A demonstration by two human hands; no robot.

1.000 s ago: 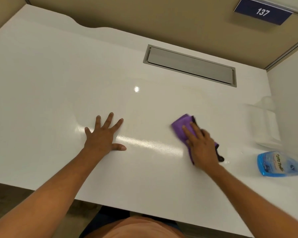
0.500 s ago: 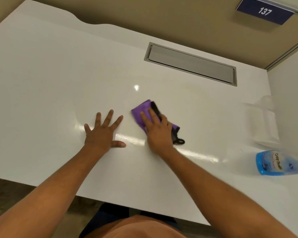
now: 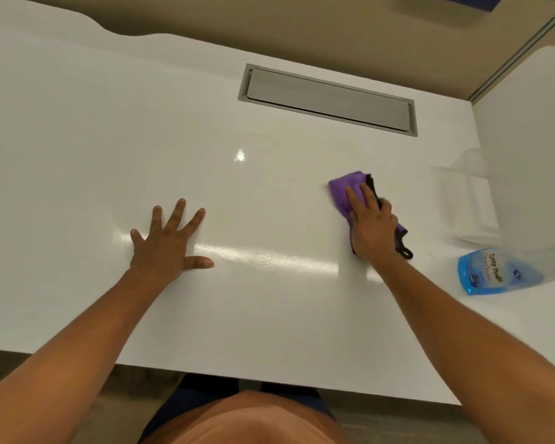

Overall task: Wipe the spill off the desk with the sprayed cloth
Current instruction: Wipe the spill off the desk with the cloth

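Note:
A purple cloth (image 3: 345,190) with a dark edge lies flat on the glossy white desk (image 3: 109,123), right of centre. My right hand (image 3: 370,224) presses down on it, fingers laid over the fabric, covering most of it. My left hand (image 3: 169,243) rests palm down on the desk to the left, fingers spread, holding nothing. A faint smeared streak (image 3: 269,257) shines on the surface between the two hands. No distinct puddle shows.
A blue spray bottle (image 3: 494,272) lies at the right, close to the right hand. A grey recessed cable hatch (image 3: 327,99) sits at the back. A white partition (image 3: 526,155) bounds the right side. The desk's front edge runs just before my body.
My right hand slid the cloth left toward my left hand, then back to the right, a little farther from me than at the start. My left hand stayed planted.

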